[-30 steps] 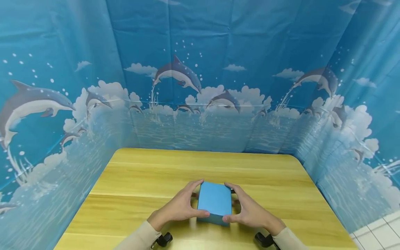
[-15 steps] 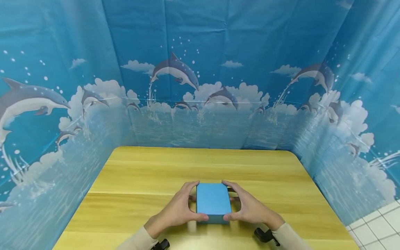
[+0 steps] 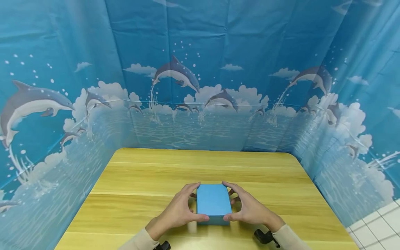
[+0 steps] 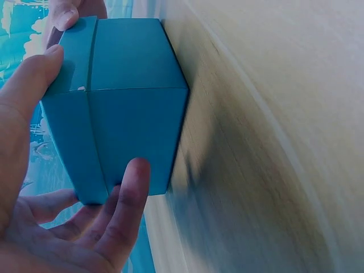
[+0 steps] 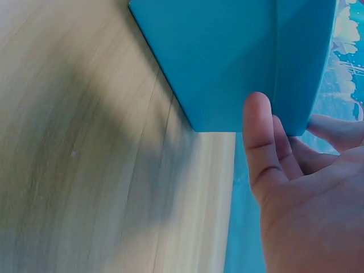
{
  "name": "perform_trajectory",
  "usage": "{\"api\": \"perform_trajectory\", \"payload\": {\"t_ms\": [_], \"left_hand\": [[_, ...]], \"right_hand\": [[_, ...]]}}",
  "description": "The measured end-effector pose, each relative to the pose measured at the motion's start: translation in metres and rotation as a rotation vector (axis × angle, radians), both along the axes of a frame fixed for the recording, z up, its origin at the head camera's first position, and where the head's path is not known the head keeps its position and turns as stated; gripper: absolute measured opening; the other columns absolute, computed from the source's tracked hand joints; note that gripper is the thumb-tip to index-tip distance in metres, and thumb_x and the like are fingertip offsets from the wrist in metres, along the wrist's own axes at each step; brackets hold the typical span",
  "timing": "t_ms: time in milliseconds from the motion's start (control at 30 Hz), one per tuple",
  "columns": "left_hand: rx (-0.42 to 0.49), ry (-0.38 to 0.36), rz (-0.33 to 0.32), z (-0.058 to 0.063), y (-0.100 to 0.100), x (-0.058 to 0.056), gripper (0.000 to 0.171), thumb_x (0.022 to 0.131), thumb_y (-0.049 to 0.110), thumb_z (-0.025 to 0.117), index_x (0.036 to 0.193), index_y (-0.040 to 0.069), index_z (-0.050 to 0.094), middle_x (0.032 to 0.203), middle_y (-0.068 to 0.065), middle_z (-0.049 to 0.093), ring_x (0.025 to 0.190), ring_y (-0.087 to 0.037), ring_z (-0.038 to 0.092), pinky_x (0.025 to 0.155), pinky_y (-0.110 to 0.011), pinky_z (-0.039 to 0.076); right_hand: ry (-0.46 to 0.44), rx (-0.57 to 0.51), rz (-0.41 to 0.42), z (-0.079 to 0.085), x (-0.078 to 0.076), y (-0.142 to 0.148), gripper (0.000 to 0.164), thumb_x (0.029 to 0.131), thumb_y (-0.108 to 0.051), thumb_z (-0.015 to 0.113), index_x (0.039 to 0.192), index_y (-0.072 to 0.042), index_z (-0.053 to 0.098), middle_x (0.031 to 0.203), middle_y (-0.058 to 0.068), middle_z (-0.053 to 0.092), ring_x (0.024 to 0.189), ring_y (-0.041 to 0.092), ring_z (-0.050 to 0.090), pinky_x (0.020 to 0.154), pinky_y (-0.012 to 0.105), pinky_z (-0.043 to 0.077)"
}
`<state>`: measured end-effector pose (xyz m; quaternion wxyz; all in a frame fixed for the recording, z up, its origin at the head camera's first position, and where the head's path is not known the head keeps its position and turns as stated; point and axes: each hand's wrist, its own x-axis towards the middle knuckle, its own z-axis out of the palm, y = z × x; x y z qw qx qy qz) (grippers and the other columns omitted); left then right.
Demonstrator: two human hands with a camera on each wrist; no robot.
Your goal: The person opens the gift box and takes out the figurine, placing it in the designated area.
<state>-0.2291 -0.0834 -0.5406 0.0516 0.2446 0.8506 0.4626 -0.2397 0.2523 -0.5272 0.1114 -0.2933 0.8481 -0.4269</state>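
A blue lidded box [image 3: 214, 199] sits on the wooden table between both hands, its near face toward the person. My left hand [image 3: 179, 209] grips its left side, with the thumb at the near edge and the index fingertip at the far left corner. On the other side my right hand [image 3: 251, 209] holds it in a mirrored way. The left wrist view shows the seam between lid [image 4: 74, 60] and base [image 4: 136, 131], with the lid down on the base. In the right wrist view, fingertips [image 5: 257, 108] touch the box's side near that seam.
The yellow wood-grain table [image 3: 140, 170] reaches back to a blue curtain [image 3: 200, 128] printed with dolphins, which also hangs along both sides. White floor tiles [image 3: 382, 225] show at the lower right. Black wrist devices [image 3: 265, 236] sit at the sleeves.
The box has turned slightly and now lies squarer to the view. Both hands stay around it, with small shifts of the fingers. The head view has moved a little.
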Motion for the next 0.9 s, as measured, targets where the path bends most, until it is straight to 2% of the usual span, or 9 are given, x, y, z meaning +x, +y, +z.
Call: {"api": "perform_trajectory", "payload": {"t_ms": [67,133,367,667,900], "left_hand": [[0.023,-0.011,-0.005,0.0,0.0,0.001,0.119,0.089,0.052,0.103,0.18,0.007,0.041,0.179,-0.017,0.048,0.138,-0.037,0.067,0.076,-0.025,0.066],[0.027,0.0,-0.005,-0.001,0.0,0.001,0.116,0.09,0.052,0.103,0.179,0.008,0.043,0.18,-0.016,0.048,0.136,-0.036,0.068,0.076,-0.024,0.065],[0.037,0.015,-0.003,-0.001,0.0,0.003,0.107,0.091,0.053,0.101,0.178,0.019,0.049,0.183,-0.019,0.045,0.13,-0.033,0.071,0.077,-0.024,0.065],[0.092,0.008,0.01,0.011,-0.001,0.002,0.101,0.092,0.047,0.102,0.176,0.02,0.053,0.183,-0.023,0.043,0.135,-0.035,0.071,0.088,-0.027,0.069],[0.143,0.002,0.011,0.02,-0.006,0.002,0.102,0.091,0.035,0.105,0.177,0.022,0.052,0.185,-0.025,0.039,0.122,-0.033,0.079,0.091,-0.036,0.073]], "right_hand": [[0.004,-0.009,0.003,-0.001,0.0,0.0,0.108,0.102,-0.033,0.094,0.184,-0.008,0.029,0.169,0.017,0.054,0.125,0.016,0.062,0.097,0.038,0.063],[0.005,-0.015,0.004,-0.001,-0.001,0.0,0.108,0.101,-0.032,0.095,0.184,-0.008,0.029,0.169,0.017,0.054,0.122,0.013,0.061,0.093,0.036,0.062],[0.007,-0.031,0.011,0.001,-0.001,0.001,0.108,0.102,-0.03,0.094,0.185,-0.01,0.029,0.17,0.019,0.052,0.122,0.014,0.058,0.087,0.034,0.061],[0.04,-0.032,0.009,0.013,-0.006,-0.001,0.108,0.1,-0.03,0.096,0.186,-0.019,0.03,0.172,0.016,0.051,0.122,0.016,0.058,0.087,0.037,0.06],[0.006,-0.078,0.015,0.023,-0.007,-0.004,0.09,0.112,-0.026,0.082,0.186,-0.021,0.031,0.182,0.018,0.044,0.127,0.017,0.061,0.092,0.037,0.061]]}}
